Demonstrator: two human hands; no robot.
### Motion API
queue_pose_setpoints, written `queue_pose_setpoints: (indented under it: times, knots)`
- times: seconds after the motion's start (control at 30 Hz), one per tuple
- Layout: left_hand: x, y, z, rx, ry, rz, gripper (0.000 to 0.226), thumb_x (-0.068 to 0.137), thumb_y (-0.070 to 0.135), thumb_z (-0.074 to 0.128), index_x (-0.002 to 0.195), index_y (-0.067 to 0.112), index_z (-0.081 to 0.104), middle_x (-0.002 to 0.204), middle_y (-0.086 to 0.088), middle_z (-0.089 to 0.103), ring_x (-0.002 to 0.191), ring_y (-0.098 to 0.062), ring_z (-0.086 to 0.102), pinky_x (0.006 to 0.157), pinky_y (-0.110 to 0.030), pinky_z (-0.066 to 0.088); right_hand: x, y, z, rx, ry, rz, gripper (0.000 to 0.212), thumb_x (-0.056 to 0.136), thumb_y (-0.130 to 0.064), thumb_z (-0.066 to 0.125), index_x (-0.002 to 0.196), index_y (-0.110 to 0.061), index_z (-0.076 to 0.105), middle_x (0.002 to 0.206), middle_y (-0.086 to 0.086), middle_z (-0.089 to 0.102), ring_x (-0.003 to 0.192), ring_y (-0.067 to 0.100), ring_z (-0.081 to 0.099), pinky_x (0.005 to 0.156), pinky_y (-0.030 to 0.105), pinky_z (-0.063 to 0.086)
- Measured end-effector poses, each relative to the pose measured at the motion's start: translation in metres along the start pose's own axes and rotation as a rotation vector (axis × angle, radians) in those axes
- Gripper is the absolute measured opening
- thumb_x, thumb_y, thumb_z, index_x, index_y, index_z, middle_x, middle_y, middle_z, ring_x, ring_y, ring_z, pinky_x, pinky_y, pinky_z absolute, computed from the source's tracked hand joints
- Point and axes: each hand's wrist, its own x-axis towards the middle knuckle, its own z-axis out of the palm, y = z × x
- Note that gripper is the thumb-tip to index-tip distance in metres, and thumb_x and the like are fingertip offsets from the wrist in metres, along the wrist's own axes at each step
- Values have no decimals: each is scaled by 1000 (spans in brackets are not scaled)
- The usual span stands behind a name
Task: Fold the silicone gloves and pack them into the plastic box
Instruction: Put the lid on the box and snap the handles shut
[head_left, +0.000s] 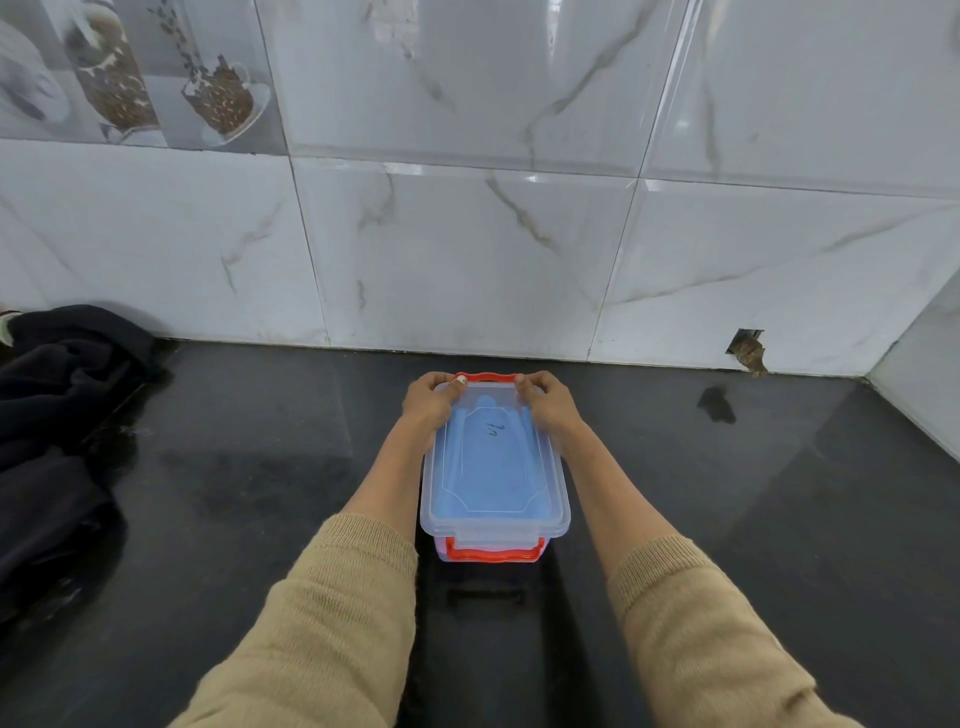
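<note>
Tan sleeves (322, 613), both hands (431, 402) gripping plastic box (493, 525) far clip (488, 376), lid scribble unreadable

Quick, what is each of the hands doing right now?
Left hand: fingers curled over the far end of the plastic box, by its red latch.
Right hand: gripping that same far end.

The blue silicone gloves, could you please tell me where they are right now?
In the head view the blue gloves lie inside the lidded plastic box, centred on the dark counter between both forearms.
</note>
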Motion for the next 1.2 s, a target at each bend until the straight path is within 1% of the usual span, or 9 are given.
queue_pose_setpoints:
  times: [0.3,0.43,0.53,0.6,0.7,0.87,1.0,1.1,1.2]
  knots:
    - [-1,-2,0,2,40,71,11,92,23,62,94,13,58,103,-4,61,95,-19,55,85,-30,45,-4,0,1,2,27,-54,20,97,-32,50,94,-12,53,96,4,58,91,16,53,83,26,38]
    - [-4,-2,0,63,75,112,13,90,25,64,94,13,59,99,-1,60,92,-17,54,79,-28,42,-8,1,0,-7,60,-83,24,95,-34,54,90,-11,58,90,3,60,88,14,54,82,27,41]
    - [-11,2,-1,155,188,257,22,86,21,70,104,10,63,100,0,61,93,-15,56,82,-26,43,-14,-3,-2,-77,117,-132,26,94,-33,57,100,-9,64,99,2,65,93,12,55,83,25,40]
    - [-19,4,-4,176,258,377,20,86,12,68,105,8,65,101,-4,66,92,-15,60,82,-23,44,-20,-6,-4,-128,168,-201,24,94,-24,57,109,-7,65,109,6,67,99,13,58,86,21,41]
    - [-33,1,-7,190,236,477,12,88,9,65,99,8,70,97,-3,70,89,-11,62,85,-22,48,-32,-9,-6,-217,162,-271,28,95,-15,53,119,-5,63,120,9,65,114,20,58,96,21,40]
    - [-56,-8,-10,218,210,480,15,90,9,63,102,6,72,100,-8,72,94,-15,64,89,-25,49,-57,-9,-7,-263,112,-266,36,99,-14,44,133,-5,54,135,12,56,126,25,51,107,32,38]
    - [-78,-14,-14,233,222,464,19,91,10,62,106,6,71,106,-9,71,100,-19,65,91,-25,47,-79,-6,-11,-269,97,-289,34,99,-13,42,130,-6,56,131,11,60,121,25,55,99,26,40]
    - [-98,-22,-21,241,234,450,22,92,15,60,110,6,69,110,-8,70,102,-18,64,92,-27,49,-96,1,-15,-236,118,-273,35,99,-14,44,130,-6,55,134,10,57,124,24,52,103,29,39]
    - [-124,-39,-29,194,253,493,23,93,18,59,109,8,70,109,-5,71,97,-12,64,77,-14,51,-114,14,-19,-187,108,-287,34,99,-16,46,130,-8,56,138,7,55,130,21,48,99,20,39]
